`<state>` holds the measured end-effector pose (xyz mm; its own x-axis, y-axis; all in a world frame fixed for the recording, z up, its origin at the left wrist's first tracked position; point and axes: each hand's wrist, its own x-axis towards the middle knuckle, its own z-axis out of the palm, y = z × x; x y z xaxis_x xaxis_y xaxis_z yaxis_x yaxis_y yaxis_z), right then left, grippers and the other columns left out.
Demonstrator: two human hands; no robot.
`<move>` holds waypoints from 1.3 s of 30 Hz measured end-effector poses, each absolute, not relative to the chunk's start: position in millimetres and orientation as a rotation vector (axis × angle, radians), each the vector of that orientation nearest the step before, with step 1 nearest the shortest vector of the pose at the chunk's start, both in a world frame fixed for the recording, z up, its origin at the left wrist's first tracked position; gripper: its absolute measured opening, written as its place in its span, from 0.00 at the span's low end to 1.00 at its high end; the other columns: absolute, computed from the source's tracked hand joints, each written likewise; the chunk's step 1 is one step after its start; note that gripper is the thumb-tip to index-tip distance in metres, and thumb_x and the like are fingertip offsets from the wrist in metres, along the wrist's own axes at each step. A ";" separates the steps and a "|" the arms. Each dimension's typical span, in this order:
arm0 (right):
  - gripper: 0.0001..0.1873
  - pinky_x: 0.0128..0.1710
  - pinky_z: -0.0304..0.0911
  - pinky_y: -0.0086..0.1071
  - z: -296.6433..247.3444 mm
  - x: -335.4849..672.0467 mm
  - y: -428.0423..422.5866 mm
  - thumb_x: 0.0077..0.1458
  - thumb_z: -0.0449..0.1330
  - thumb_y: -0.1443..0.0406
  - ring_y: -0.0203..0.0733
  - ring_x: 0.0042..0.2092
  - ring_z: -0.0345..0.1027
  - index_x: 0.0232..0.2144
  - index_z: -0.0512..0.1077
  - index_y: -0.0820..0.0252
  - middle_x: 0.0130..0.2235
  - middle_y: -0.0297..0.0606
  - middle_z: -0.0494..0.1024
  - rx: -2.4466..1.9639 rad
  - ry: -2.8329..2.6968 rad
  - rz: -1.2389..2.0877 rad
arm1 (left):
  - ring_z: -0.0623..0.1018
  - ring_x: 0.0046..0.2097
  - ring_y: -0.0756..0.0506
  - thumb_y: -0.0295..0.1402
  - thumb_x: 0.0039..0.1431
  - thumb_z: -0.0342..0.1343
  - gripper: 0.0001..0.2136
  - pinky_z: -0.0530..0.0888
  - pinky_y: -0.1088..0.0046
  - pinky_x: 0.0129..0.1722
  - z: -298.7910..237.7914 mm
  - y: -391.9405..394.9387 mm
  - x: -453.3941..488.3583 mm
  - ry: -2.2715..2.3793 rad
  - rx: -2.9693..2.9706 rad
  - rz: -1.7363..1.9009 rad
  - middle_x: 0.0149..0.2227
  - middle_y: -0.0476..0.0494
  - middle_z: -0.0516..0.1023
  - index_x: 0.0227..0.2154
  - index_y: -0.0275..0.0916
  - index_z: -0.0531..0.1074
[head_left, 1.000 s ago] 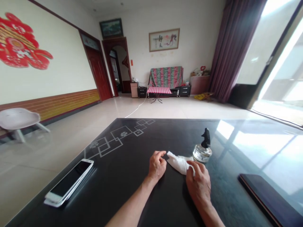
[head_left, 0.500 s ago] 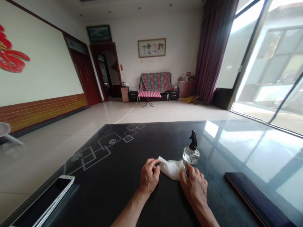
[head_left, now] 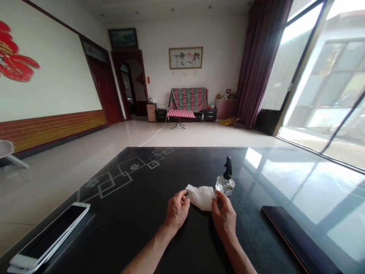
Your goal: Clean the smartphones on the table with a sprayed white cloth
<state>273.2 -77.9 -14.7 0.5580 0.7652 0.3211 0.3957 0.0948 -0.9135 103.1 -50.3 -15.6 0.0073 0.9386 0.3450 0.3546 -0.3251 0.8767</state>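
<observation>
A crumpled white tissue [head_left: 201, 196] lies on the black glass table [head_left: 142, 213], held between both hands. My left hand [head_left: 176, 209] pinches its left edge with fingers closed. At the tissue's right edge, my right hand [head_left: 224, 215] grips it with thumb and fingers. Just behind my right hand stands a small round glass bottle with a black spray top [head_left: 225, 182], upright and apart from the fingers.
A white smartphone [head_left: 48, 238] lies near the table's front left edge. A dark flat case or tablet [head_left: 296, 238] rests at the right. Beyond the table are bare floor tiles, a sofa at the far wall and a white chair at far left.
The view has swung a little, so the phone shows more. My right hand has shifted from lying over the tissue to pinching its right edge. The left hand keeps its pinch.
</observation>
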 end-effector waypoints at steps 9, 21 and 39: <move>0.31 0.36 0.68 0.34 -25.9 265.1 -69.1 0.47 0.57 0.48 0.48 0.41 0.73 0.47 0.70 0.64 0.43 0.44 0.78 -1.269 -0.770 0.711 | 0.78 0.25 0.44 0.42 0.57 0.56 0.35 0.71 0.73 0.24 -0.7 -57.3 110.2 1.305 1.338 1.070 0.29 0.40 0.80 0.62 0.29 0.53; 0.22 0.39 0.68 0.32 -6.8 250.1 -81.4 0.42 0.65 0.58 0.49 0.44 0.73 0.40 0.75 0.62 0.40 0.40 0.80 -1.021 -0.768 1.078 | 0.78 0.32 0.47 0.25 0.49 0.62 0.32 0.74 0.73 0.33 4.3 -46.6 115.5 0.803 0.616 1.348 0.32 0.47 0.78 0.58 0.40 0.59; 0.41 0.40 0.68 0.37 -1.3 260.2 -83.8 0.44 0.66 0.52 0.51 0.42 0.73 0.57 0.63 0.63 0.39 0.43 0.79 -1.132 -0.985 1.146 | 0.76 0.31 0.48 0.27 0.43 0.62 0.17 0.70 0.76 0.31 11.7 -41.1 107.7 0.708 0.822 1.224 0.33 0.45 0.79 0.40 0.35 0.75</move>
<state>260.2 -83.8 -1.3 0.1595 0.9870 0.0183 -0.1666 0.0452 -0.9850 107.7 -41.1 11.7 0.2041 0.9785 -0.0311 -0.5151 0.1344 0.8465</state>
